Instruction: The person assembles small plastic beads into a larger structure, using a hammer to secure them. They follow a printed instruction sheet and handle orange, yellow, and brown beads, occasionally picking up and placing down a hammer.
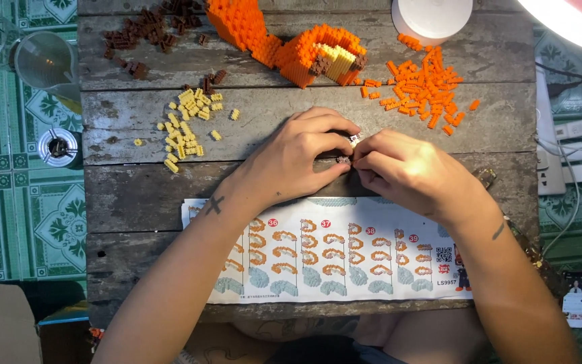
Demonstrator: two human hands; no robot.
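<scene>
My left hand [298, 162] and my right hand [409, 172] meet at the middle of a weathered wooden table [136, 195]. Between their fingertips they pinch a tiny cluster of small bricks [350, 149], mostly hidden by the fingers. A part-built orange brick model [284, 40] with a yellow and brown section stands at the far edge. Loose orange bricks [422, 87] lie to its right, yellow bricks [186, 125] to the left, brown bricks [146, 30] at the far left. A printed instruction sheet [331, 259] lies under my forearms.
A white lamp base [431, 17] stands at the far right. A power strip with cables [564, 158] and a phone [575, 296] lie on the right. A glass jar [45, 61] and a can [58, 148] sit on the green tiled floor [15, 222] at left. A cardboard box [1, 323] is at bottom left.
</scene>
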